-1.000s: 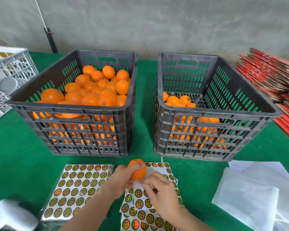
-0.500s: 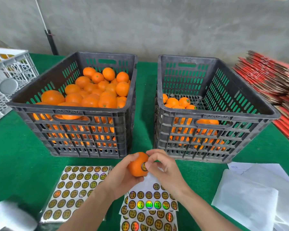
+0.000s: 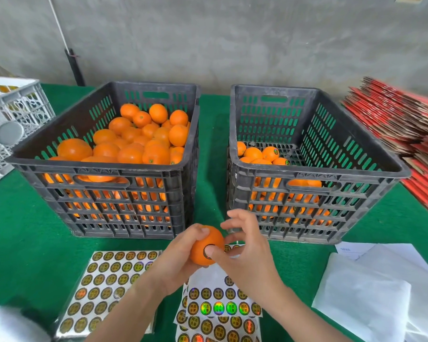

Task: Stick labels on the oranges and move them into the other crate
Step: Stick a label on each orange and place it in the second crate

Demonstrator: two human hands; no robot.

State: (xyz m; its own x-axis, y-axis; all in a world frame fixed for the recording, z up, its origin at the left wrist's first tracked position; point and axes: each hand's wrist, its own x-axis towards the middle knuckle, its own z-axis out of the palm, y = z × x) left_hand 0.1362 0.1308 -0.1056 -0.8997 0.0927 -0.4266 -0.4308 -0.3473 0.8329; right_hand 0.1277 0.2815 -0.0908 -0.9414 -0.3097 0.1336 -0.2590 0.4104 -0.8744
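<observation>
My left hand (image 3: 178, 264) wraps the orange (image 3: 214, 239) from its left | right hand (image 3: 247, 257) fingers loose, my thumb pressing the label (image 3: 205, 251) on its near face

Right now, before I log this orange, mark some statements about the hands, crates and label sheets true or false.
1. The left hand holds an orange. True.
2. The right hand presses its thumb on a label on that orange. True.
3. The right crate holds more oranges than the left crate. False: the left crate is far fuller.
4. The label sheets lie inside a crate. False: they lie on the green table before the crates.
</observation>
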